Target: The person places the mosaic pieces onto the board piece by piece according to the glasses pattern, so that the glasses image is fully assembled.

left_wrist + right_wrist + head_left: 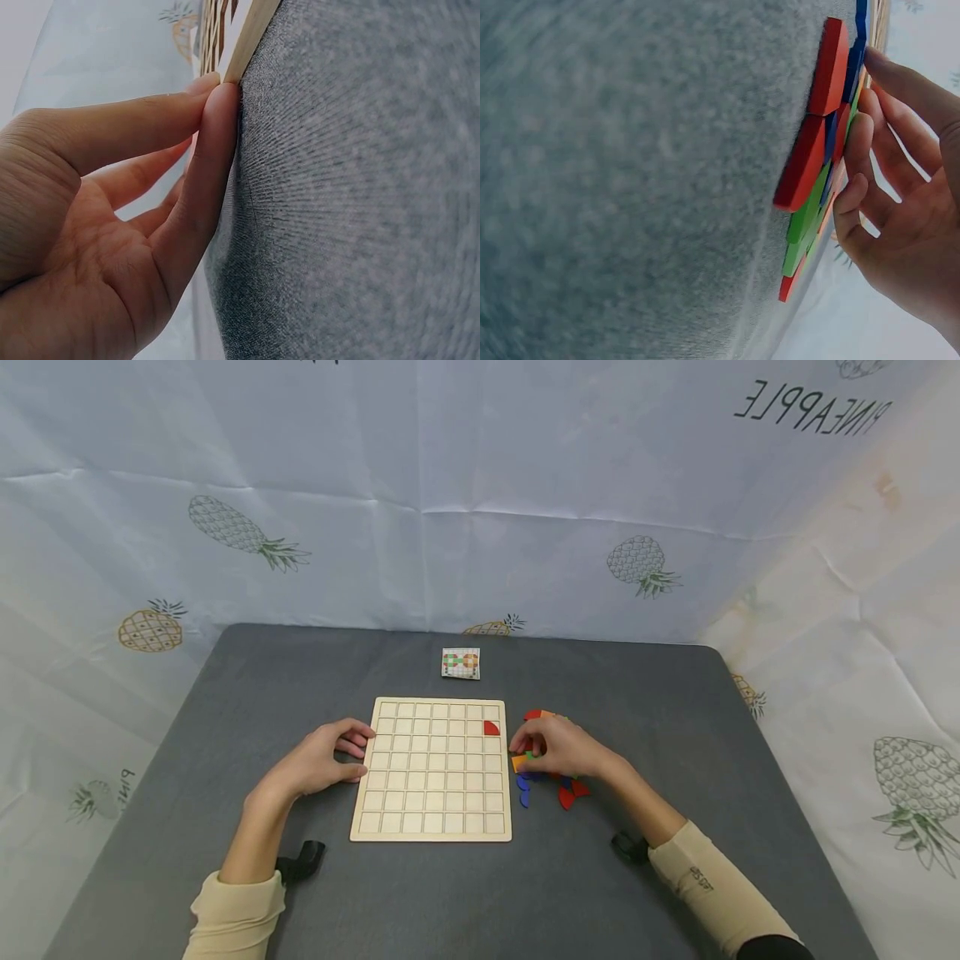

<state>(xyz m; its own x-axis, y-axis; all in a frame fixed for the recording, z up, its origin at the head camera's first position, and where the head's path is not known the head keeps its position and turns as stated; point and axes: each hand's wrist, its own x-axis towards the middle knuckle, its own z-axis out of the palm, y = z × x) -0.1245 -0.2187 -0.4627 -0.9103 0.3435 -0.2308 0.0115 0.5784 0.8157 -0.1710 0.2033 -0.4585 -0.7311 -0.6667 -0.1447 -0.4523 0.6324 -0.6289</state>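
A pale wooden grid board (431, 841) lies on the grey table, with a red quarter-circle piece (491, 728) in a cell near its upper right. At the board's left edge is my left hand (322, 760), its thumb and fingertips touching the rim a little apart from each other. In the left wrist view, the fingertips (219, 84) meet at the rim. Right of the board, my right hand (562, 747) reaches over a pile of flat coloured pieces, fingers loosely bent and spread. An orange piece (519, 763) shows beside its thumb. Red pieces (829, 67) and green pieces (810, 206) lie under it.
Behind the board lies a small printed pattern card (461, 664). Blue pieces (524, 798) and red pieces (566, 798) spread toward the near side of the pile. A pineapple-print curtain (450, 560) hangs beyond the table's far edge (360, 628).
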